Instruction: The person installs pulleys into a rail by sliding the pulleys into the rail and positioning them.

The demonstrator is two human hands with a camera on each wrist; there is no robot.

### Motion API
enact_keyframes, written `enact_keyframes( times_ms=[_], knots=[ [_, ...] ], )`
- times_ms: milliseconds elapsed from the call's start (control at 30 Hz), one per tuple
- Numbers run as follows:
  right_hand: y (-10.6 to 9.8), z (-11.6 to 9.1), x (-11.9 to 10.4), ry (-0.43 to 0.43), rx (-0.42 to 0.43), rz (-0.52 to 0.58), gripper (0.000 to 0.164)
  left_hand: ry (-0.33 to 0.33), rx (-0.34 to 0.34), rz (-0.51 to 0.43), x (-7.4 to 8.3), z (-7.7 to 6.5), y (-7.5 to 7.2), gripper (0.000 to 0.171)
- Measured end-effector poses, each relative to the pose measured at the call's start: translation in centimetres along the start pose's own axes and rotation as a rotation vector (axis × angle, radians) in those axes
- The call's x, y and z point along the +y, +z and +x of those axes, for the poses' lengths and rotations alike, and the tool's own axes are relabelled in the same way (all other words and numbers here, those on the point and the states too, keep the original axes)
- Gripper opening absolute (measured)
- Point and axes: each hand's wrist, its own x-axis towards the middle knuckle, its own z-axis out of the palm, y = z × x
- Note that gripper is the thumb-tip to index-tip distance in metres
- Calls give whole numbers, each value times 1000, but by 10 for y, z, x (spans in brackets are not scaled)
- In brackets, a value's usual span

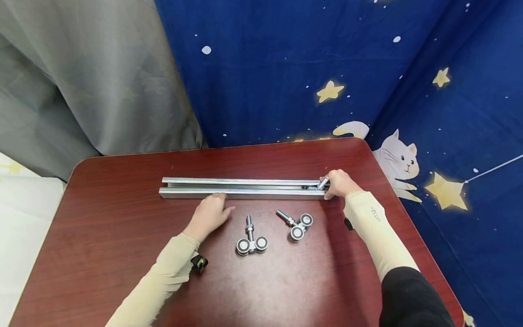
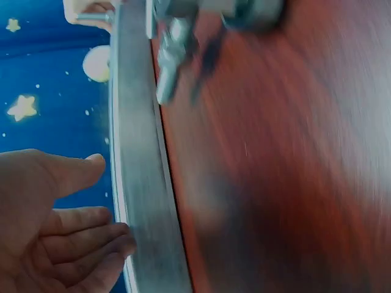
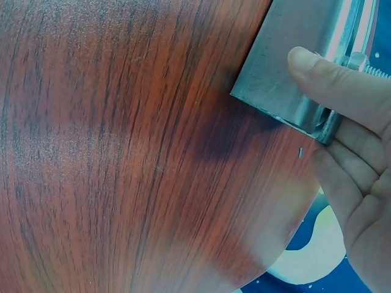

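Observation:
A silver metal track rail (image 1: 245, 192), slotted along its top, lies lengthwise across the table. My right hand (image 1: 340, 183) grips its right end; in the right wrist view the thumb (image 3: 330, 82) presses the rail's side wall. From the slot beside this hand sticks up a tilted threaded bolt (image 1: 323, 183); whatever it joins inside is mostly hidden. My left hand (image 1: 209, 214) is at the rail's front side, thumb held apart and fingers loosely bent; whether it touches the rail I cannot tell. Two roller trolleys with threaded bolts, one left (image 1: 251, 245) and one right (image 1: 300, 227), lie in front of the rail.
The dark red wooden table (image 1: 102, 218) has rounded back corners. Behind it hang a grey curtain (image 1: 102, 81) and a blue curtain (image 1: 265, 68) with stars and a white cat. A white surface (image 1: 28, 213) lies beyond the left edge.

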Motion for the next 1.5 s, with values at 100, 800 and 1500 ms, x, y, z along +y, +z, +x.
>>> enact_keyframes(
  times_ms=[100, 800, 1500],
  knots=[
    [0, -1, -1, 8, 1, 13, 60, -49, -36, -69, 10, -3, 7, 28],
    [-5, 0, -4, 33, -26, 44, 57, -225, -153, -376, 33, -12, 50, 24],
    [-2, -1, -3, 28, -13, 29, 50, -345, -256, -608, 32, -7, 50, 20]
  ],
)
